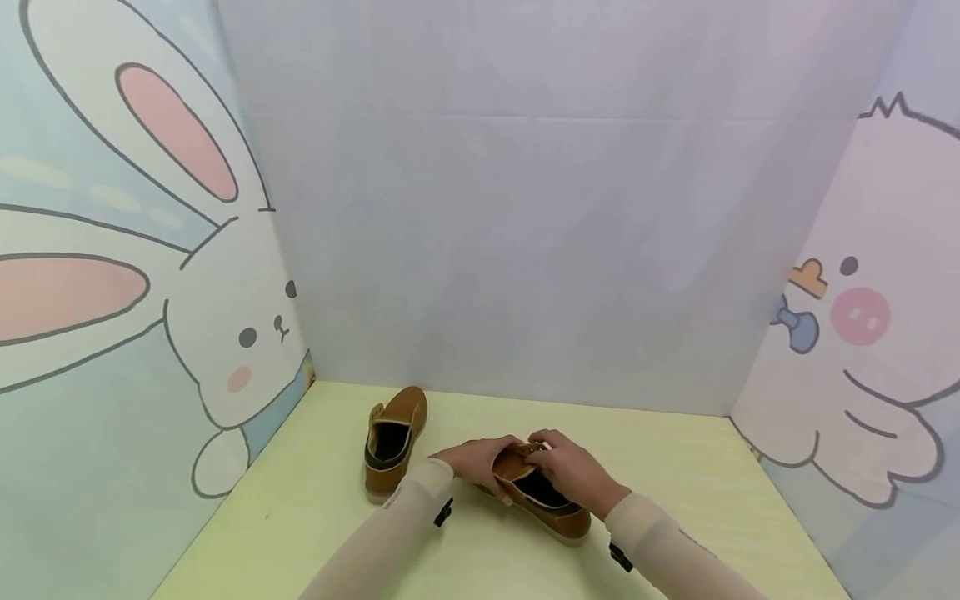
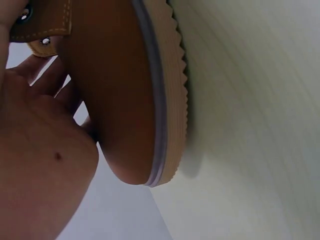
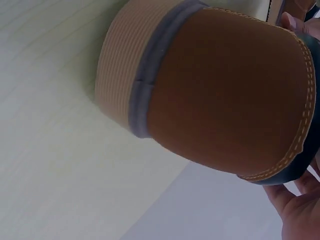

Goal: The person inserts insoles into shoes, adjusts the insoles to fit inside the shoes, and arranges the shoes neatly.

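A brown shoe [image 1: 573, 523] with a dark lining and pale ridged sole [image 3: 125, 60] sits on the table, its heel toward me. My left hand [image 1: 483, 462] grips its front part, thumb on the near side and the other fingers across the far side. In the left wrist view, the brown toe [image 2: 117, 95] and stitched eyelet flaps show beside the palm. My right hand [image 1: 577, 475] reaches over the shoe's opening and pinches the eyelet flap [image 1: 529, 448]. From the right wrist, the rounded heel [image 3: 230, 95] hides most of that hand's fingers.
A matching brown shoe [image 1: 408, 407] stands to the left, toe toward the back wall. The pale yellow table [image 1: 675, 483] meets a plain grey wall [image 1: 510, 250] behind, with a rabbit-print panel [image 1: 217, 325] at left and another cartoon panel [image 1: 862, 392] at right.
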Available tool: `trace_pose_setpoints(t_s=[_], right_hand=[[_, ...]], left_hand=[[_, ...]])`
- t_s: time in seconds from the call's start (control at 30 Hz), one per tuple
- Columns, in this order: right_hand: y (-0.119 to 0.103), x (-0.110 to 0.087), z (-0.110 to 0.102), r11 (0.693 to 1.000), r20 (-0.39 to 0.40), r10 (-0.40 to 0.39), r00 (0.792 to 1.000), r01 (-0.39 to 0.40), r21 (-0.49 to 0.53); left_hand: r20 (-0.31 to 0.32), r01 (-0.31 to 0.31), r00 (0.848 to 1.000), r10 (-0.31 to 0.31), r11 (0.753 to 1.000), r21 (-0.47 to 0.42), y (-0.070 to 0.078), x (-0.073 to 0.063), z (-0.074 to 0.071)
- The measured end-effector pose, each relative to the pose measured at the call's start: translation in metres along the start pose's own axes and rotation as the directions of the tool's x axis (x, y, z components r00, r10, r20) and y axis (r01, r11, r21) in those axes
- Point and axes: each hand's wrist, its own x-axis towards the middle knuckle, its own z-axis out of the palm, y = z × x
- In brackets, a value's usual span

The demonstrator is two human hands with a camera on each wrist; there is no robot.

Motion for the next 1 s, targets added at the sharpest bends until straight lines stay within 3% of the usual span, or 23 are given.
trace_pose_setpoints(t_s=[0.23, 0.5, 0.63, 0.77, 0.9, 1.0], right_hand=[[0.003, 0.005, -0.001, 0.997, -0.087, -0.06, 0.994, 0.064, 0.037], [0.003, 0.0, 0.002, 0.995, -0.071, -0.048, 0.996, 0.054, 0.078], [0.002, -0.003, -0.001, 0.994, -0.056, 0.014, 0.998, -0.008, 0.106], [0.002, -0.007, -0.007, 0.977, -0.02, 0.125, 0.992, -0.119, 0.176], [0.006, -0.013, -0.012, 0.935, 0.074, 0.245, 0.967, -0.256, 0.246], [0.01, -0.018, -0.013, 0.911, 0.165, 0.29, 0.943, -0.325, 0.254]], left_hand=[[0.006, -0.033, 0.999, 0.033, 0.999, -0.018, 0.0, 0.004, -0.004], [0.089, -0.079, 0.992, 0.092, 0.988, -0.136, -0.01, 0.005, -0.008], [0.076, -0.05, 0.995, 0.06, 0.99, -0.132, -0.012, 0.005, -0.009], [0.04, -0.02, 0.999, 0.023, 0.995, -0.096, -0.009, 0.003, -0.008], [0.005, -0.01, 1.0, 0.01, 0.997, -0.081, -0.008, 0.001, -0.006], [-0.019, 0.001, 1.0, -0.003, 0.995, -0.096, -0.008, -0.001, -0.002]])
